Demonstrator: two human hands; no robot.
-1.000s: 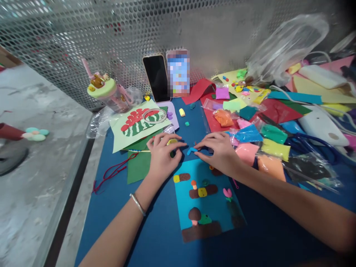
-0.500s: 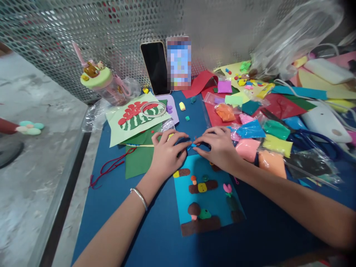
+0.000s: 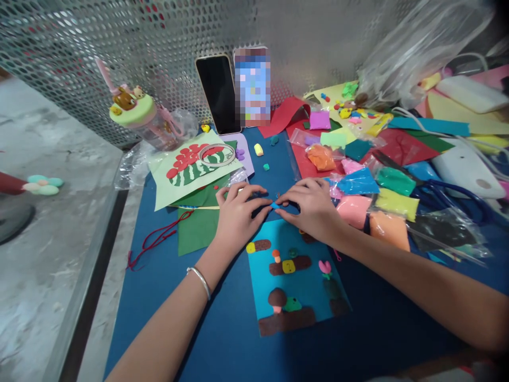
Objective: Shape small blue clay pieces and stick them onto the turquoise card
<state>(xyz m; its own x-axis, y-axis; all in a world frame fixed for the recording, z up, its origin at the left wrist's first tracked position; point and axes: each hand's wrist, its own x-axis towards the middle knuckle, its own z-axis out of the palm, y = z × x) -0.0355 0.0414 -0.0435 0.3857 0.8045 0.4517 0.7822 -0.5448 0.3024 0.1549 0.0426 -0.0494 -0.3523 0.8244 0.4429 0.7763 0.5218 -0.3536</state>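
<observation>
My left hand [image 3: 237,216] and my right hand [image 3: 314,207] meet fingertip to fingertip over the dark blue mat [image 3: 222,329]. Between their fingertips sits a small blue clay piece [image 3: 274,205], pinched from both sides. Just below the hands lies a light blue card [image 3: 296,276] bearing brown clay ledges, mushrooms, a green blob and a pink flower. A silver bangle rings my left wrist.
Several bags of coloured clay [image 3: 360,183] crowd the right side with felt sheets and blue scissors [image 3: 449,193]. Two phones [image 3: 220,95] lean on the perforated metal wall. A green-lidded cup [image 3: 139,116], a watermelon card [image 3: 194,167] and a red cord [image 3: 155,241] lie left.
Both hands have closed in on the small blue clay piece, which lay between them on the mat a second ago. The view has tilted down slightly.
</observation>
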